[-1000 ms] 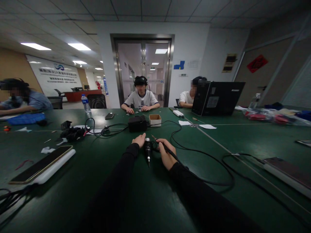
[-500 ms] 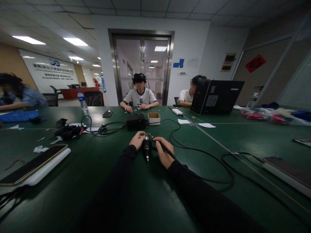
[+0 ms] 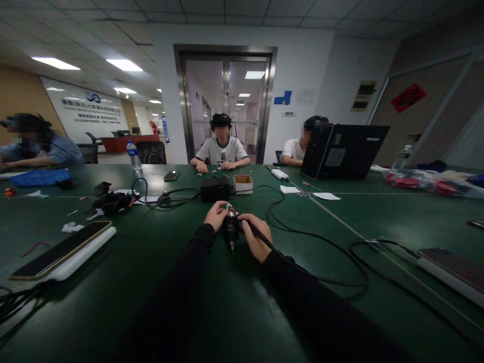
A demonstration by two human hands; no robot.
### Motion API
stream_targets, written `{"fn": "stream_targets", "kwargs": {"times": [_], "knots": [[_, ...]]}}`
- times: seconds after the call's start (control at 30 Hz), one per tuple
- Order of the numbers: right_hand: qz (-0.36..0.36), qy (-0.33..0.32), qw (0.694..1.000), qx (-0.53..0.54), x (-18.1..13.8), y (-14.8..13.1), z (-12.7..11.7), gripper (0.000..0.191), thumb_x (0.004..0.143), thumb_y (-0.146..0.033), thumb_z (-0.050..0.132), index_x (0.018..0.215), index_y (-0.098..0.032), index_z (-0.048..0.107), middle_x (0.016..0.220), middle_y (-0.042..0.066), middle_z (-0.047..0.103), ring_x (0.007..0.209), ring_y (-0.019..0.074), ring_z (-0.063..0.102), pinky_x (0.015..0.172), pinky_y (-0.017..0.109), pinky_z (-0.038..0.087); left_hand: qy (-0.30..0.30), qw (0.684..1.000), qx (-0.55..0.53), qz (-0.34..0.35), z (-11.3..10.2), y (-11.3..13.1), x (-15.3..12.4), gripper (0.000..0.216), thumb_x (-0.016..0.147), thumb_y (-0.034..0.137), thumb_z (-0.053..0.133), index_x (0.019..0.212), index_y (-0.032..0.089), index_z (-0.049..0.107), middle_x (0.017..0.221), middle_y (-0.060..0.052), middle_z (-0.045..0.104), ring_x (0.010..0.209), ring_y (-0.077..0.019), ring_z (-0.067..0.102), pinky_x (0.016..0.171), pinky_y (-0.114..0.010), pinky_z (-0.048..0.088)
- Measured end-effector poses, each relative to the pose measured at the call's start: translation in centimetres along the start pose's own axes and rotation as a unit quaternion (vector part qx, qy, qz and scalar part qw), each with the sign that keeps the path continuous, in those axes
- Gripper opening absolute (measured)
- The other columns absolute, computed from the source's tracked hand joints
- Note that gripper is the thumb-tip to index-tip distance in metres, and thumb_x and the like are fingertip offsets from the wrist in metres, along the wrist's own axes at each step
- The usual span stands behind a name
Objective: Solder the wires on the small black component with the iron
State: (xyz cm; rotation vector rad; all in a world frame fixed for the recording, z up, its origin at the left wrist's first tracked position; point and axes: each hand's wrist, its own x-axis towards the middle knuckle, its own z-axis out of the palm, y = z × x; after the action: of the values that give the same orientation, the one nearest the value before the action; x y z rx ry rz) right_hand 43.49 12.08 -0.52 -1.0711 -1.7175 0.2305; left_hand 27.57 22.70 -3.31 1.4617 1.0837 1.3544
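My left hand (image 3: 216, 216) is closed in a pinch at the far end of a black, pointed tool (image 3: 231, 228) lying on the green table, its metal tip towards me. A tiny green and white part (image 3: 229, 207) shows by the left fingertips; whether it is gripped or just touched is hard to see. In my right hand (image 3: 258, 238) is a black, pen-shaped soldering iron (image 3: 260, 236), held like a pencil. Its tip points at the small part, and I cannot tell if they touch. The cord trails back along my right forearm.
Beyond my hands stand a black box (image 3: 214, 188) and an open cardboard box (image 3: 242, 184). Black cable (image 3: 321, 235) loops across the right side. Phones (image 3: 62, 249) lie at both sides. A computer case (image 3: 344, 151) stands far right. Co-workers sit around the table.
The view has swung slightly left, so everything sits a little further right. The small green and white part shows more clearly at the left fingertips. Both hands keep nearly the same pose.
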Motion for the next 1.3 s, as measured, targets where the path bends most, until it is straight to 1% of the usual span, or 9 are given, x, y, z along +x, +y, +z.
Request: {"fn": "stream_targets", "kwargs": {"times": [0.13,0.33,0.43,0.53,0.67,0.8,0.97,1.2,1.3], "knots": [[0.0,0.004,1.0,0.004,0.0,0.0,0.0,0.022,0.089,-0.028,0.046,0.095,-0.025,0.067,0.099,0.001,0.072,0.091,0.0193,0.065,0.084,0.032,0.042,0.002,1.0,0.004,0.001,0.0,-0.4,0.1,0.024,0.075,0.017,0.058,0.099,0.018,0.058,0.079,-0.002,0.07,0.076,-0.0153,0.067,0.084,-0.031,0.05],[-0.003,0.008,1.0,0.008,-0.1,0.1,-0.1,0.024,0.089,-0.028,0.045,0.096,-0.024,0.068,0.099,0.002,0.072,0.092,0.0197,0.065,0.086,0.032,0.043,0.012,0.998,0.063,-0.021,-0.1,-1.3,0.7,0.03,0.074,0.027,0.066,0.103,0.019,0.058,0.079,-0.002,0.07,0.077,-0.0162,0.067,0.082,-0.031,0.05],[0.004,0.015,1.0,0.006,-0.1,0.3,-0.1,0.024,0.089,-0.029,0.045,0.096,-0.024,0.068,0.099,0.002,0.072,0.089,0.0197,0.065,0.086,0.032,0.044,0.013,0.994,0.103,-0.042,0.0,-1.5,1.2,0.034,0.071,0.029,0.07,0.102,0.019,0.059,0.077,-0.002,0.069,0.074,-0.0163,0.066,0.081,-0.031,0.05],[0.013,0.019,1.0,0.007,-0.1,0.4,-0.1,0.024,0.09,-0.029,0.046,0.097,-0.024,0.068,0.098,0.002,0.072,0.086,0.0192,0.066,0.085,0.032,0.045,0.009,0.992,0.119,-0.047,0.1,-1.5,1.4,0.035,0.07,0.029,0.071,0.101,0.018,0.059,0.077,-0.002,0.068,0.073,-0.0161,0.065,0.08,-0.031,0.05],[0.015,0.024,1.0,0.006,-0.1,0.6,-0.2,0.024,0.09,-0.03,0.046,0.097,-0.024,0.068,0.098,0.002,0.072,0.083,0.0183,0.066,0.084,0.031,0.046,0.006,0.992,0.115,-0.044,0.0,-1.4,1.2,0.037,0.07,0.026,0.069,0.105,0.019,0.058,0.076,-0.001,0.067,0.074,-0.0157,0.064,0.081,-0.03,0.049],[0.003,0.034,0.999,0.015,-0.2,0.7,-0.3,0.024,0.089,-0.029,0.046,0.096,-0.023,0.068,0.092,0.002,0.072,0.079,0.0181,0.065,0.08,0.03,0.048,-0.006,0.993,0.115,-0.034,-0.2,-1.1,0.7,0.041,0.069,0.024,0.069,0.109,0.022,0.058,0.076,0.001,0.066,0.075,-0.0154,0.063,0.083,-0.031,0.048],[0.003,0.035,0.999,0.017,-0.2,0.5,-0.3,0.024,0.089,-0.029,0.046,0.095,-0.023,0.069,0.087,0.002,0.072,0.077,0.0182,0.065,0.075,0.029,0.048,-0.024,0.993,0.113,-0.008,-0.5,-0.7,0.0,0.036,0.07,0.023,0.066,0.105,0.023,0.062,0.079,0.0,0.066,0.08,-0.0164,0.063,0.087,-0.031,0.047],[0.016,0.034,0.999,0.01,-0.3,0.1,-0.4,0.024,0.089,-0.028,0.046,0.094,-0.023,0.068,0.088,0.002,0.072,0.079,0.0184,0.065,0.077,0.03,0.047,0.004,0.99,0.138,0.02,-0.8,-0.9,-0.8,0.034,0.073,0.033,0.066,0.106,0.024,0.061,0.086,-0.001,0.066,0.086,-0.0177,0.062,0.089,-0.032,0.045],[0.016,0.032,0.999,0.007,-0.4,0.1,-0.4,0.023,0.088,-0.028,0.046,0.093,-0.023,0.068,0.088,0.001,0.071,0.079,0.018,0.065,0.079,0.03,0.047,0.003,0.99,0.139,0.02,-0.7,-1.0,-0.8,0.032,0.074,0.032,0.065,0.105,0.024,0.062,0.085,-0.001,0.067,0.087,-0.018,0.062,0.089,-0.033,0.045]]}}
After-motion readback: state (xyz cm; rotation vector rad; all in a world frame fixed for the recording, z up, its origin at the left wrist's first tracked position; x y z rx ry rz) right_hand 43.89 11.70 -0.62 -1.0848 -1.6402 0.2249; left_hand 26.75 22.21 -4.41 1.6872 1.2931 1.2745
